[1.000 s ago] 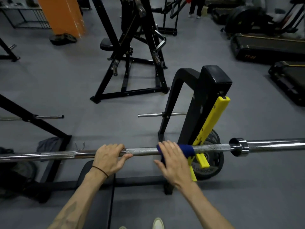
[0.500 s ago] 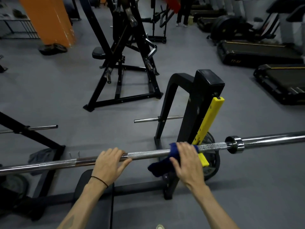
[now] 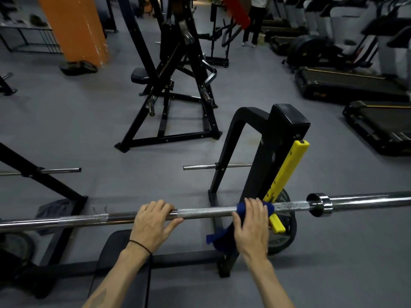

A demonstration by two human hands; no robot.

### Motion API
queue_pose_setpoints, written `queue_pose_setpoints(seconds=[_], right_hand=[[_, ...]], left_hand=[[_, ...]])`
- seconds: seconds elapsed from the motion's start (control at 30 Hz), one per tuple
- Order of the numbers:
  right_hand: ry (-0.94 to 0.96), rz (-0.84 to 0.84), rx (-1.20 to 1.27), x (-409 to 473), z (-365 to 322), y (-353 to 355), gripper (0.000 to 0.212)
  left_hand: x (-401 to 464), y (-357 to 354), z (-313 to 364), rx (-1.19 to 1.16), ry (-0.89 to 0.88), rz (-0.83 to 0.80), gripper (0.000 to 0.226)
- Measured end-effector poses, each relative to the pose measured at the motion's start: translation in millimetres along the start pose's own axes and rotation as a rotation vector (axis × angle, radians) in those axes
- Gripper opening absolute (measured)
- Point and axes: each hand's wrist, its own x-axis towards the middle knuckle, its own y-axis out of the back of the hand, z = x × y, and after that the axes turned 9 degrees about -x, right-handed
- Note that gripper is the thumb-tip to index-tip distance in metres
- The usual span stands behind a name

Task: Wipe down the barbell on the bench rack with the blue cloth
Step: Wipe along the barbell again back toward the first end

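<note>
Now R hand [image 3: 252, 227] wraps soft blue cloth [image 3: 241, 210] round knurled barbell [image 3: 204, 212].

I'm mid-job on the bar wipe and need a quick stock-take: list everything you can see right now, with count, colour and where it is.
barbell: one, chrome, across the near frame on the rack
blue cloth: one, dark blue, wrapped over the bar by the right upright, tail hanging below
rack upright: one, black with a yellow hook strip, right of centre
weight plate: one, black, behind the upright base
bench pad: one, black, bottom centre
plate-loaded machine: one, black, centre background
pillar: one, orange, top left
treadmills: at least two, black, right background
left hand: rests over the bar, black wrist band
right hand: grips the cloth on the bar
</note>
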Motion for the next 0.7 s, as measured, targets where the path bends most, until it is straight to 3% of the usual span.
queue_pose_setpoints(seconds=[0.07, 0.1, 0.2, 0.27, 0.37, 0.47, 0.53, 0.63, 0.7], right_hand=[[-0.097, -0.022, 0.07, -6, -42, -10, 0.081], [-0.046, -0.054, 0.105, -12, -56, -11, 0.082], [0.348, -0.125, 0.049, -14, -39, -3, 0.074], [0.453, -0.094, -0.039, -3, 1, 4, 0.067], [0.15, -0.035, -0.02, 6, 23, 7, 0.069], [-0.089, 0.001, 0.049, -3, -33, -14, 0.081], [0.039, -0.056, 0.104, -17, -61, -18, 0.082], [0.38, -0.089, 0.017, -13, -31, -5, 0.071], [0.38, -0.048, -0.046, -2, 6, 0, 0.067]], left_hand=[[0, 0, 1, 0.003, 0.01, 0.002, 0.047], [0, -1, 1, 0.0, 0.012, -0.003, 0.047], [-1, -1, -1, 0.001, 0.019, -0.025, 0.049], [0, 1, -1, 0.013, 0.02, -0.051, 0.052], [3, 1, 1, 0.032, 0.015, -0.065, 0.055], [11, 3, 7, 0.023, 0.05, -0.052, 0.06], [14, 4, 10, 0.018, 0.066, -0.056, 0.063], [15, 6, 8, 0.005, 0.075, -0.085, 0.064], [18, 5, 5, 0.017, 0.09, -0.114, 0.065]])
